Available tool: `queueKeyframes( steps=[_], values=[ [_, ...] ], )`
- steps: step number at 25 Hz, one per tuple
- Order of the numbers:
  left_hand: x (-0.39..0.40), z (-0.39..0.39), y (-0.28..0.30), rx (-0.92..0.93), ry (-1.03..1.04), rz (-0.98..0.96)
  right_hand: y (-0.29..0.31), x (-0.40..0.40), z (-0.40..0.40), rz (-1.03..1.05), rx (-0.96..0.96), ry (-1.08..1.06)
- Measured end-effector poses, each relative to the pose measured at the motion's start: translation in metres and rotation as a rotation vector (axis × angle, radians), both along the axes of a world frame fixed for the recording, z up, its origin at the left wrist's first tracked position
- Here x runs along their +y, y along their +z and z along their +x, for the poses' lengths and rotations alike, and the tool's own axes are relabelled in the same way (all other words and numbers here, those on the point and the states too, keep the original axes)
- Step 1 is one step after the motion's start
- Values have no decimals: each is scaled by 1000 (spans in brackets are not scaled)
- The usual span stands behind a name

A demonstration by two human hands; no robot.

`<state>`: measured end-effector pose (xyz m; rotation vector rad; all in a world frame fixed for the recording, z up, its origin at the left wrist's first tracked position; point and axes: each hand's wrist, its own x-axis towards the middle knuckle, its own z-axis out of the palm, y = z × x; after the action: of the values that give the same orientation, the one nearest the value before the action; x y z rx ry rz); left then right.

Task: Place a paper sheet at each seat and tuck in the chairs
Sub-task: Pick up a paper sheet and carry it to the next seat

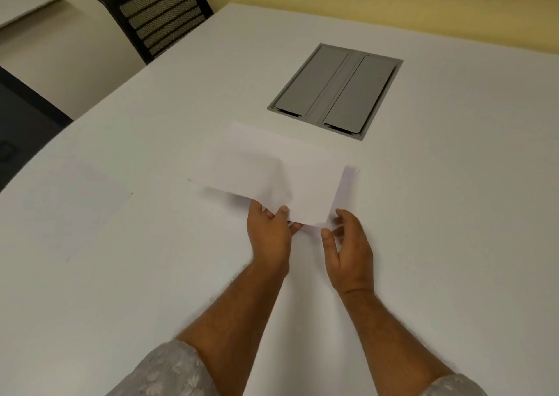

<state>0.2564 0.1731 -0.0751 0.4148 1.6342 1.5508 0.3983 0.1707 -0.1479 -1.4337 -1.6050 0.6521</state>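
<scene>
The left hand (270,234) is pinching the near edge of a thin stack of white paper sheets (266,171), thumb on top and fingers curling beneath. The right hand (348,250) is hovering just beside the stack's near right corner, fingers loosely apart and gripping nothing. The stack is hanging slightly above the white table (438,214), its long axis running left to right and its far edge lying near the grey rectangular metal cable hatch (335,91). Another white sheet (75,211) is lying flat near the table's left edge, well apart. A black mesh-backed chair (157,14) is standing at the far left edge.
</scene>
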Motion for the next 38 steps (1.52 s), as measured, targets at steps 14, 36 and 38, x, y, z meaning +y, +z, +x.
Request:
queueKeyframes(
  steps=[14, 36, 38],
  values=[
    [-132, 56, 80, 390, -81, 124, 119, -112, 18, -787, 848, -14],
    [-313, 39, 152, 61, -304, -125, 195, -372, 190, -486, 489, -416],
    [-324, 56, 139, 77, -359, -155, 189, -384, 211, -498, 460, -483]
  ],
)
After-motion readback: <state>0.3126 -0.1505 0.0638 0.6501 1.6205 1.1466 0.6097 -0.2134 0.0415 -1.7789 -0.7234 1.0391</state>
